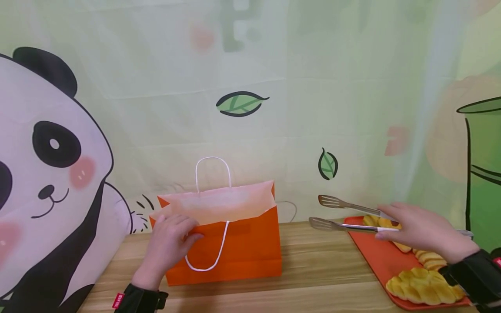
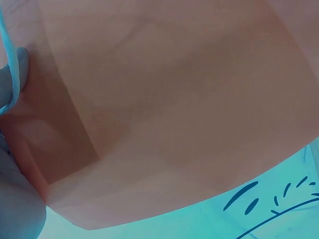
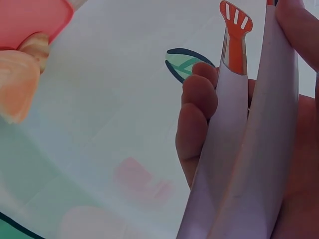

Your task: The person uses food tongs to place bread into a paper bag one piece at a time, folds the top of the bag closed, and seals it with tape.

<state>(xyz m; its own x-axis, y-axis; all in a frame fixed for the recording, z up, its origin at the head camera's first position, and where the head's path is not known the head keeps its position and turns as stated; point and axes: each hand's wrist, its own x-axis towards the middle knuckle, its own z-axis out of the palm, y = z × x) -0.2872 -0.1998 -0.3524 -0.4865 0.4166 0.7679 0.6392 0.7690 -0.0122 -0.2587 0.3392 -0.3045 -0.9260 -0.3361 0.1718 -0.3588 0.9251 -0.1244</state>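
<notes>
An orange paper bag [image 1: 250, 248] with a white lining stands upright, its mouth spread wide and two white cord handles [image 1: 213, 157] on it. At the left of its front rim, my left hand [image 1: 168, 243] pinches the paper between thumb and fingers. The left wrist view is filled by the bag's paper [image 2: 189, 109], with a handle cord [image 2: 13, 64] across one fingertip. My right hand [image 1: 426, 230] grips metal tongs [image 1: 354, 207], slotted tips apart and pointing left toward the bag. Nothing is between the tips. In the right wrist view, fingers [image 3: 192, 124] curl round the tongs' arms.
Beneath the right hand, a red tray [image 1: 364, 245] carries a braided bread [image 1: 424, 287], a sliced-looking loaf [image 1: 428, 260] and other bread pieces [image 1: 371, 221]. The wooden table [image 1: 325, 261] meets a printed curtain [image 1: 297, 108] behind the bag.
</notes>
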